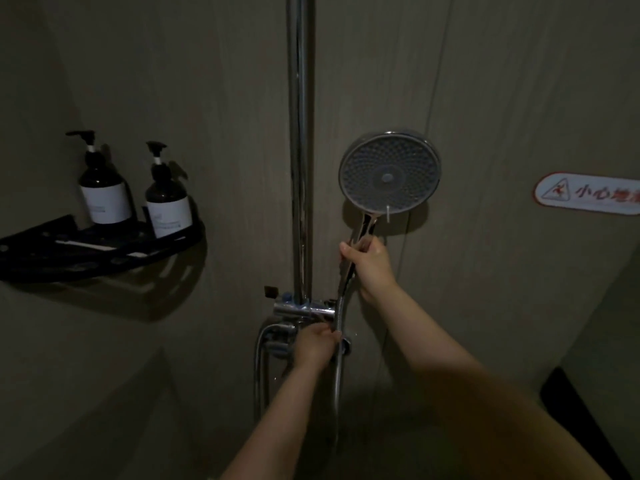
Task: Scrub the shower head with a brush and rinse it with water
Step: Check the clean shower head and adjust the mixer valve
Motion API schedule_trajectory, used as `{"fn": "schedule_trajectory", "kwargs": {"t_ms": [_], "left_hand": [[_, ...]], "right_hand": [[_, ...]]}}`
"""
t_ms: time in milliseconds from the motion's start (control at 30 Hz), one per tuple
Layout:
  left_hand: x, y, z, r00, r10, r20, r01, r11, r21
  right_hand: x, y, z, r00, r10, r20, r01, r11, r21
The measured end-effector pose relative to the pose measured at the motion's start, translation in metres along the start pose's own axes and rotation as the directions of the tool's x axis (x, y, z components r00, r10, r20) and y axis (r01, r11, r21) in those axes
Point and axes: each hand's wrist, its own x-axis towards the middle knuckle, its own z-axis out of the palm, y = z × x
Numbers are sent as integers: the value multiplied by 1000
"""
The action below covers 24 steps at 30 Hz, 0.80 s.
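I noted my right hand [369,263] wrapped tight round the upright handle of the shower head [389,173], its face turned toward me, while my left hand [317,342], directly below, closed, as far as the dim view showed, on the tap [304,310].

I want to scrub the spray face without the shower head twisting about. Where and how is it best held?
Grip the shower head by its slim chrome handle just below the round face, as the right hand does, coming from below and behind. The handle fits a closed fist; the wide disc would not, and the nozzles face the camera, unobstructed. The left hand is at the mixer valve.
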Motion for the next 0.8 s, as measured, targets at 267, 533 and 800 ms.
{"fn": "schedule_trajectory", "kwargs": {"t_ms": [267, 533, 800], "left_hand": [[16, -17, 18, 998, -38, -53, 20, 951, -310], [25, -33, 31, 974, -170, -147, 105, 922, -372], [26, -34, 34, 983, 48, -178, -69, 991, -117]], "right_hand": [[5, -9, 16, 1000, 15, 14, -15, 1000, 6], [-15, 7, 19, 981, 111, 159, -81, 980, -180], [-17, 15, 20, 984, 100, 149, -66, 974, -218]]}}
